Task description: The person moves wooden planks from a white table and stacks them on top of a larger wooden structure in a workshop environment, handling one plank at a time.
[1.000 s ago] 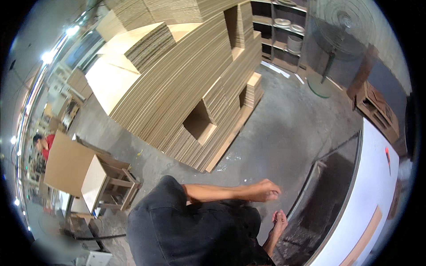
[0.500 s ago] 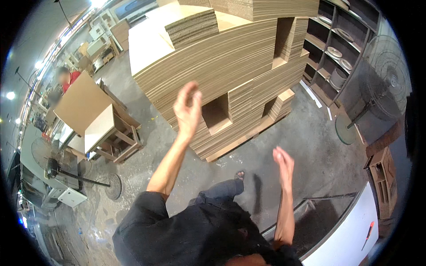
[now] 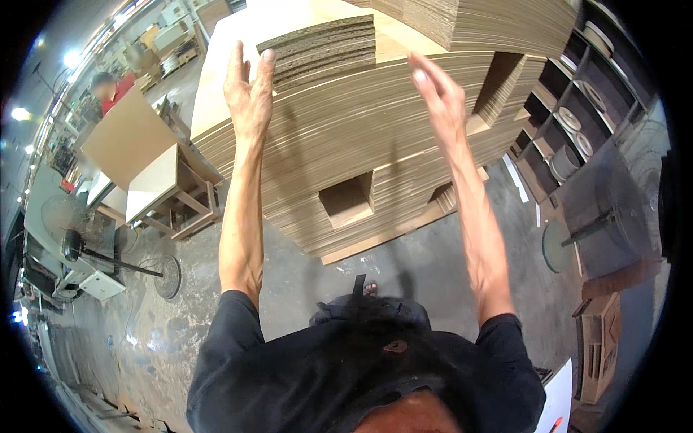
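Both my arms reach forward toward a large stack of wooden boards (image 3: 346,119). My left hand (image 3: 249,97) is open, fingers stretched, in front of the left end of a short pile of thick panels (image 3: 325,50) lying on top. My right hand (image 3: 442,94) is also open, a little blurred, with thumb and fingers apart, in front of the stack to the right of that pile. Nothing is held in either hand. Whether any fingertip touches the boards I cannot tell.
A dark shelf rack (image 3: 556,108) with round discs stands at right, near a floor fan (image 3: 610,216). At left are a wooden stand (image 3: 162,180) with a panel, another fan (image 3: 119,260) and a person in red (image 3: 119,94). A white board (image 3: 559,400) lies at lower right.
I have come nearer the stack. Both hands have moved forward, my right hand most, rising from above the floor to the stack's upper front. My right fingers have spread.
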A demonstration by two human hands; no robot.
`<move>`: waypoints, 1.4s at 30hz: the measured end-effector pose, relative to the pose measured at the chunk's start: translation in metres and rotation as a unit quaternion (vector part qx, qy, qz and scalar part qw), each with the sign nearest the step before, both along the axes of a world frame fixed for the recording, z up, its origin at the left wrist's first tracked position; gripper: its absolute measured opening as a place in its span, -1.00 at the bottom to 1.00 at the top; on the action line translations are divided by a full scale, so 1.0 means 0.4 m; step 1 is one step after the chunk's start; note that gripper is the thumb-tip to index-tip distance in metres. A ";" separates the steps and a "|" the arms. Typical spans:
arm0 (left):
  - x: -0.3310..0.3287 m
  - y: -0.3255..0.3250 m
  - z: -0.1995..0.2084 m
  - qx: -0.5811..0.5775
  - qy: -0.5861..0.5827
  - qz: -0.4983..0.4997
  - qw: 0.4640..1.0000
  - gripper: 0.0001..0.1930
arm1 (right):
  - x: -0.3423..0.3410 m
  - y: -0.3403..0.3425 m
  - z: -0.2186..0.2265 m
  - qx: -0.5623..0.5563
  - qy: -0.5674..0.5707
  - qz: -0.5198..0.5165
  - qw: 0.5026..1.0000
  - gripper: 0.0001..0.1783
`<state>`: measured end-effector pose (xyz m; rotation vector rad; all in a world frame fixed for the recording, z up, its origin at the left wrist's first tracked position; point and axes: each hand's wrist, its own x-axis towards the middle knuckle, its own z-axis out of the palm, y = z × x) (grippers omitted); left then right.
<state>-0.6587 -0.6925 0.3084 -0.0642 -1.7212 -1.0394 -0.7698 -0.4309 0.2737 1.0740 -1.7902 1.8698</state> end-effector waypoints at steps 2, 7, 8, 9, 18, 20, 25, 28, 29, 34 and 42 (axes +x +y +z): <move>-0.005 -0.009 0.015 0.014 -0.050 -0.014 0.999 -0.20 | -0.066 -0.080 0.045 -0.032 0.010 0.021 0.999 -0.39; -0.036 0.012 0.023 0.020 -0.062 0.034 0.997 -0.32 | -0.145 -0.186 0.097 -0.068 0.012 0.104 0.992 -0.26; -0.040 0.020 0.026 0.019 -0.064 0.054 0.996 -0.40 | -0.152 -0.200 0.097 -0.068 0.012 0.110 0.991 -0.26; -0.045 0.020 0.023 0.002 -0.039 0.064 0.997 -0.41 | -0.156 -0.217 0.095 -0.061 -0.013 0.112 0.992 -0.26; -0.052 0.001 -0.001 -0.027 -0.033 0.116 0.992 -0.27 | -0.175 -0.268 0.066 -0.150 0.004 0.123 0.981 -0.31; -0.048 0.010 0.008 -0.025 -0.039 0.112 0.993 -0.26 | -0.175 -0.265 0.063 -0.153 -0.025 0.135 0.979 -0.32; -0.047 0.007 0.003 -0.031 -0.028 0.107 0.993 -0.28 | -0.159 -0.268 0.068 -0.161 -0.018 0.128 0.978 -0.33; -0.047 0.014 0.011 -0.070 0.011 0.120 0.990 -0.30 | -0.173 -0.267 0.065 -0.159 -0.011 0.121 0.980 -0.33; -0.044 0.020 0.012 -0.039 -0.025 0.113 0.992 -0.32 | -0.178 -0.265 0.062 -0.159 -0.006 0.126 0.979 -0.32; -0.048 0.050 -0.006 -0.048 -0.026 0.108 0.993 -0.43 | -0.125 -0.248 0.045 -0.104 0.027 0.063 0.992 -0.26; -0.047 0.072 -0.014 0.037 0.020 0.054 0.998 -0.63 | -0.109 -0.248 0.030 -0.134 0.003 0.057 0.989 -0.35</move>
